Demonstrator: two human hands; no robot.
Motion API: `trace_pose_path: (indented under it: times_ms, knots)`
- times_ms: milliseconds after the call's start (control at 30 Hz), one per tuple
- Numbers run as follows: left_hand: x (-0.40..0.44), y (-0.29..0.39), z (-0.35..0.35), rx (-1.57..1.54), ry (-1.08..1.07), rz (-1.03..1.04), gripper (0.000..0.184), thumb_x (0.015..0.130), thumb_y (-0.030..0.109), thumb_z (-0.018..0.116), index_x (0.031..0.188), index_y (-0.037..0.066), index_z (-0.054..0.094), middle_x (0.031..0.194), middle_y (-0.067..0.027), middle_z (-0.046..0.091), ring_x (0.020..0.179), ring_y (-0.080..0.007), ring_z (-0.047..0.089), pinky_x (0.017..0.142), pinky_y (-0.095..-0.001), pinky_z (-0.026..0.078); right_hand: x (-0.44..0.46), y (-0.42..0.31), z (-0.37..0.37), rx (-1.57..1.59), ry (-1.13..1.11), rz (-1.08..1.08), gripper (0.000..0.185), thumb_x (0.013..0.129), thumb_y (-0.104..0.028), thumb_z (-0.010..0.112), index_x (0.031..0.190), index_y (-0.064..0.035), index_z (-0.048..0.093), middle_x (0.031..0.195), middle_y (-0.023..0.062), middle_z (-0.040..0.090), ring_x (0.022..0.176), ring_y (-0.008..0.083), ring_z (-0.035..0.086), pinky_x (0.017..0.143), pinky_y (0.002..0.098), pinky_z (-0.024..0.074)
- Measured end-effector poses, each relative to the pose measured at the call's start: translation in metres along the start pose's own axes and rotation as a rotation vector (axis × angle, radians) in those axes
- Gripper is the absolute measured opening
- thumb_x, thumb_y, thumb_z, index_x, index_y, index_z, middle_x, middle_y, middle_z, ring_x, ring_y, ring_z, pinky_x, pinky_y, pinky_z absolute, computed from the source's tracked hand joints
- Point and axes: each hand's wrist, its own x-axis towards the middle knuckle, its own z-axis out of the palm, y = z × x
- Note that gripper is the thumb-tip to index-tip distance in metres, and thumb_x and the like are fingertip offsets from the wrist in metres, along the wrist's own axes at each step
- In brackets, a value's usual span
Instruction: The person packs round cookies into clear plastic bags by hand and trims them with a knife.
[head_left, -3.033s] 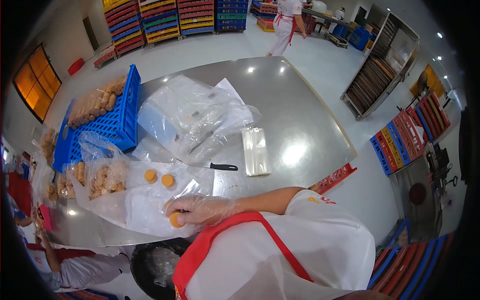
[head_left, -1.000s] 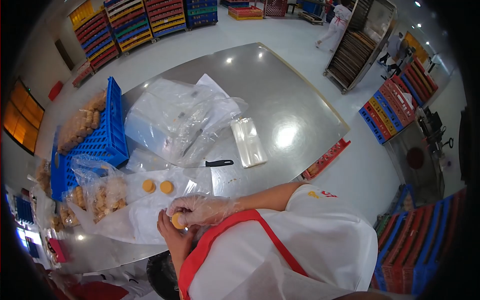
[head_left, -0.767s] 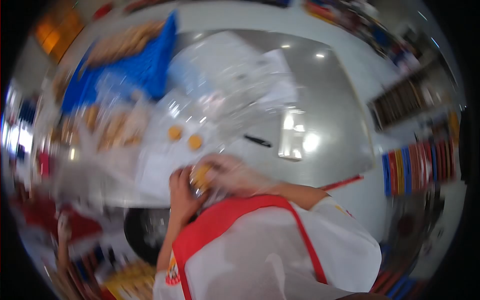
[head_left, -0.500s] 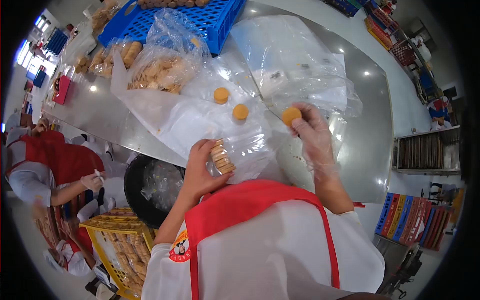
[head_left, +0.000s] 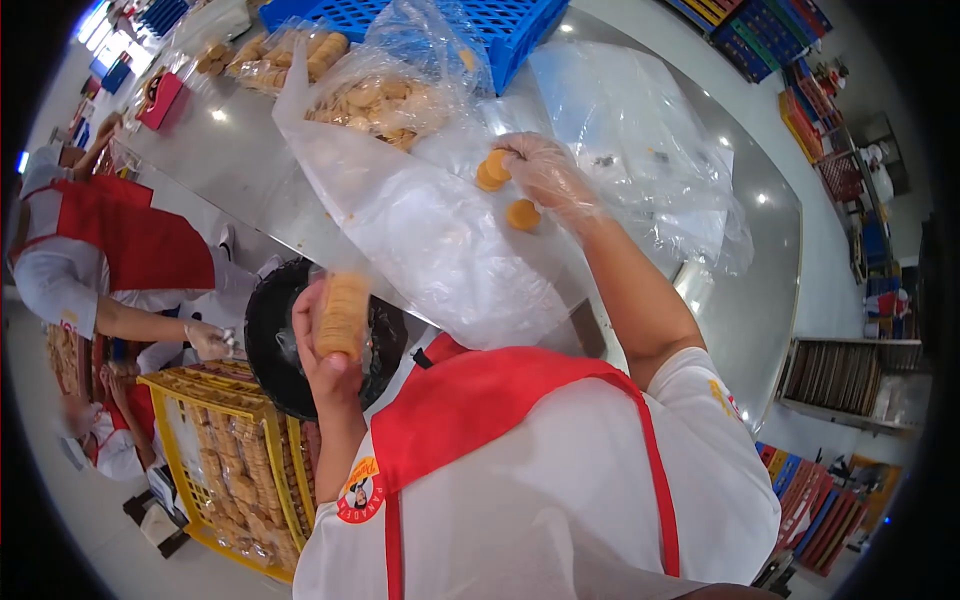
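Since the frame half a second ago, the left hand (head_left: 335, 375) has carried its row of biscuits (head_left: 344, 312) off the table's near edge to the left, over the bin, and the right hand (head_left: 548, 178) has swung from the bags on the right to the biscuits near the middle. The metal table (head_left: 225, 165) spreads from the left side to the far right, with a blue crate (head_left: 532, 22) at its far edge. Clear plastic bags (head_left: 620, 140) lie spread on the right, and a white plastic sheet (head_left: 430, 235) covers the middle and reaches the near edge. At near left, a yellow crate (head_left: 170, 450) full of packed biscuits stands on the floor just beside the black bin (head_left: 266, 330). On the left, a co-worker in a red apron (head_left: 150, 235) stands beside the table. An open bag of biscuits (head_left: 370, 108) sits at the sheet's far left end. The left hand's bare fingers are clamped around the row, which is held tilted and blurred. The right hand wears a clear glove; its thumb and fingers are pinched on the edge of a round biscuit (head_left: 498, 162), which overlaps another just nearer; whether they touch, I cannot tell. A loose biscuit (head_left: 522, 214) lies close by, nearer and to the right.
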Motion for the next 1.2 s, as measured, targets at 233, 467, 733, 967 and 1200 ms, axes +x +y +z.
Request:
trace_pose_path:
  times_ms: [233,467,733,967,1200]
  knots:
    - [-0.006,-0.004,-0.013,-0.005,0.035,0.021,0.095,0.075,0.052,0.081,0.138,-0.005,0.039,0.136,-0.0196,0.050,0.131,-0.0318,0.051,0.116,-0.0422,0.035,0.017,0.006,0.002,-0.002,-0.086,0.090,0.030,0.091,-0.018,0.062,0.115,-0.0004,0.067,0.101,0.0107,0.069,0.088,0.0185,0.061,0.080,0.0343,0.0497]
    - [-0.007,-0.016,-0.014,-0.033,0.080,-0.011,0.095,0.075,0.052,0.081,0.140,-0.002,0.038,0.137,-0.0199,0.050,0.130,-0.0334,0.051,0.116,-0.0433,0.036,0.000,-0.008,0.005,-0.156,-0.135,-0.012,0.033,0.085,-0.024,0.072,0.103,-0.0013,0.055,0.098,0.0131,0.061,0.090,0.0247,0.059,0.081,0.0377,0.0479]
    - [-0.001,-0.012,-0.012,-0.137,0.027,-0.017,0.098,0.076,0.049,0.081,0.145,-0.002,0.036,0.139,-0.0195,0.050,0.134,-0.0329,0.050,0.116,-0.0459,0.037,0.005,-0.014,0.014,-0.192,-0.171,-0.063,0.034,0.083,-0.019,0.068,0.107,-0.0016,0.052,0.105,0.0184,0.060,0.097,0.0318,0.058,0.089,0.0416,0.0442]
    - [0.004,-0.008,-0.016,-0.384,-0.166,-0.080,0.094,0.080,0.044,0.077,0.149,-0.004,0.034,0.145,-0.0207,0.049,0.136,-0.0326,0.048,0.117,-0.0463,0.036,0.012,-0.008,0.018,-0.200,-0.261,0.051,0.043,0.092,-0.020,0.059,0.132,-0.0035,0.051,0.128,0.0259,0.058,0.125,0.0408,0.053,0.104,0.0450,0.0412]
    - [-0.002,-0.008,-0.012,-0.416,-0.217,-0.087,0.092,0.081,0.042,0.076,0.149,-0.003,0.033,0.145,-0.0210,0.050,0.135,-0.0335,0.049,0.116,-0.0467,0.036,0.015,-0.012,0.019,-0.367,-0.202,0.055,0.064,0.089,-0.015,0.063,0.149,-0.0075,0.041,0.132,0.0236,0.059,0.129,0.0351,0.053,0.105,0.0409,0.0430]
